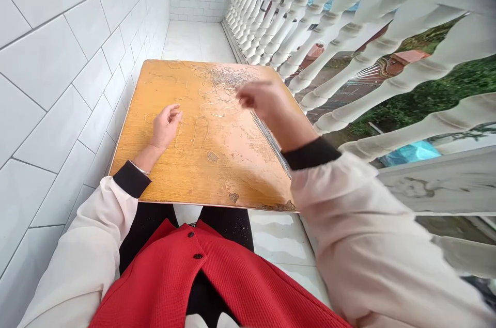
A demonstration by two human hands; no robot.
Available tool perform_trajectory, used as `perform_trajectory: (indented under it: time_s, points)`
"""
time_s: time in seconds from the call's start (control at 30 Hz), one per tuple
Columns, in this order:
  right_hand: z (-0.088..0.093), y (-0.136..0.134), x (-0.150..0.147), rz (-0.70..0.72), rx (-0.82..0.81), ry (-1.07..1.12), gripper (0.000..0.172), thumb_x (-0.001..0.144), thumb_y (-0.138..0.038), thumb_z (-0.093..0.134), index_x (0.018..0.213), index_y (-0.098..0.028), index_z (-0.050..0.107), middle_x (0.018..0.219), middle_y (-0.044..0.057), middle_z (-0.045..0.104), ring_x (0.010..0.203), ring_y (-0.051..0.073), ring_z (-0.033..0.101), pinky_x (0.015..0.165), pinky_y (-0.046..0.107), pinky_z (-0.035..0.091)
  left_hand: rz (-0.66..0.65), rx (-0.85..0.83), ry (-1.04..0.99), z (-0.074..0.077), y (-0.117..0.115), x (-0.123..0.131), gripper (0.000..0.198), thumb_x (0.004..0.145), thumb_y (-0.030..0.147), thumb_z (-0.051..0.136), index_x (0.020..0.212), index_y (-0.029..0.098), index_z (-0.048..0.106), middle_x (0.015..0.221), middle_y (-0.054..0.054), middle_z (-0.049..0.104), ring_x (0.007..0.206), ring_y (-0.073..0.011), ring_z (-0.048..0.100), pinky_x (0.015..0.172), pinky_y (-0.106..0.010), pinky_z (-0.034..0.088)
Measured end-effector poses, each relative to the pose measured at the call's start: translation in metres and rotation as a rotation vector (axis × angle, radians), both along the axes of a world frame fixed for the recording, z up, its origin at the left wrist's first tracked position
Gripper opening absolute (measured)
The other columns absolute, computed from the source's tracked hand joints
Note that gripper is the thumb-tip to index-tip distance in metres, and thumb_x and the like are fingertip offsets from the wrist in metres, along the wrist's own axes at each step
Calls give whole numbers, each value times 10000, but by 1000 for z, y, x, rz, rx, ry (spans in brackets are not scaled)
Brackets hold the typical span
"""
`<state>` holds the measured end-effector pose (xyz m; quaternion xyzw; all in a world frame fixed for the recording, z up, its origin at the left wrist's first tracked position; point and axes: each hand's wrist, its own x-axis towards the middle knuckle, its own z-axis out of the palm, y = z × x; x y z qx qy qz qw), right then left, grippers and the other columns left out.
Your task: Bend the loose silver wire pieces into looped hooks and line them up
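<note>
White tiled wall (50, 64) at far left. Your left hand (166, 126) is over the worn wooden tabletop (166, 175), fingers loosely curled; cannot tell whether they pinch anything. Pale thin strands (220, 107) lie scattered between your hands, mid-table and toward the far side. Dark wiry tangle (228, 77) at the far edge, beyond your right hand (261, 98), which is motion-blurred, fingers bent, grip unreadable. Beneath that forearm, a bundle of straight grey wires (272, 144) runs along the table's right side. White balustrade (403, 80) farther right.
</note>
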<state>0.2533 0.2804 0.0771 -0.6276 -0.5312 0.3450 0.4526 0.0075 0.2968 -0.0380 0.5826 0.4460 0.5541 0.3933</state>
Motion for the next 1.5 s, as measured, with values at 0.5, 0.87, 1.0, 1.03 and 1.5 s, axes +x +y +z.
perform_trajectory:
  time_s: [0.5,0.87,1.0,1.03,1.5]
  points:
    - [-89,-71,-68,392,-571,511,138,754,-154,784,664,-140,680,541,2,636,385,47,482,369,153,346,-171,-38,-66,38,-31,4,258,1021,376,575,924,175,705,608,17,681,454,-55,561,453,-186,371]
    - [-75,-80,-58,210,122,350,537,828,-752,673,844,-218,726,745,18,683,494,78,506,468,239,413,19,285,752,43,-44,18,359,982,254,558,628,213,511,513,23,484,485,-121,421,554,-301,298]
    - [-72,-79,-55,160,120,342,543,851,-752,653,795,-213,700,733,20,672,489,79,510,465,240,420,65,301,1014,42,-48,28,250,984,252,546,754,203,632,557,-9,507,506,-160,434,567,-317,257]
    - [-71,-78,-53,163,125,341,527,842,-732,682,763,-211,686,708,14,657,482,76,500,464,239,417,64,317,1017,42,-49,30,240,977,239,552,759,203,645,549,-10,507,508,-163,441,572,-315,263]
    - [-71,-65,-44,51,163,381,379,849,-454,816,664,-209,594,625,-9,606,488,75,510,488,217,450,-306,-103,166,43,-53,36,90,938,137,639,885,175,701,612,43,655,479,-57,582,488,-181,437]
